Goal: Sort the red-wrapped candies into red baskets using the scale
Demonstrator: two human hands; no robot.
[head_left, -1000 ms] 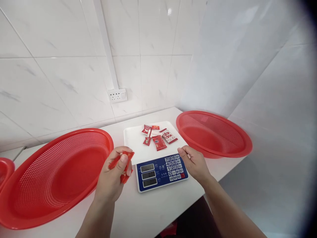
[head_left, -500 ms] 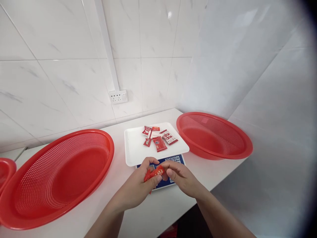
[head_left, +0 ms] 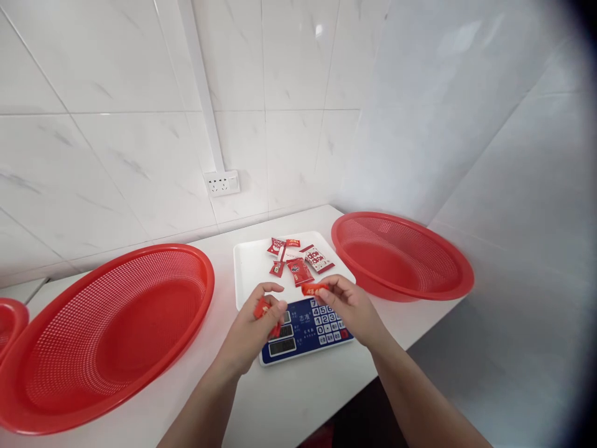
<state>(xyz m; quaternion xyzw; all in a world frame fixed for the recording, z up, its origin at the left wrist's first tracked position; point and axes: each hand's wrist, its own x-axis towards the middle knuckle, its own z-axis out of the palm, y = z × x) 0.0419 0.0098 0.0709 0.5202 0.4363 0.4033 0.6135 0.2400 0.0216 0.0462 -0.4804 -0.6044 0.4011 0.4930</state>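
My left hand point(head_left: 254, 326) is closed around red candy packets point(head_left: 262, 308), partly hidden by the fingers, over the left part of the scale's keypad panel point(head_left: 305, 333). Between the thumb and fingers of my right hand point(head_left: 347, 305) is a small red candy packet point(head_left: 313, 289), held above the front edge of the white weighing tray point(head_left: 252, 267). On that tray lie several red and white snack packets, among them a red one point(head_left: 300, 272) in the middle and a white-and-red one point(head_left: 318, 258) on the right.
A large red mesh basket point(head_left: 208, 267) stands to the left, and another red basket point(head_left: 466, 280) to the right of the scale. Part of a third basket point(head_left: 21, 311) shows at the far left. A tiled wall with a socket point(head_left: 222, 183) rises behind the white table point(head_left: 289, 398).
My hands have moved apart. The right one has drawn a red packet away from the left and carried it up toward the tray, uncovering the scale's keys and displays.
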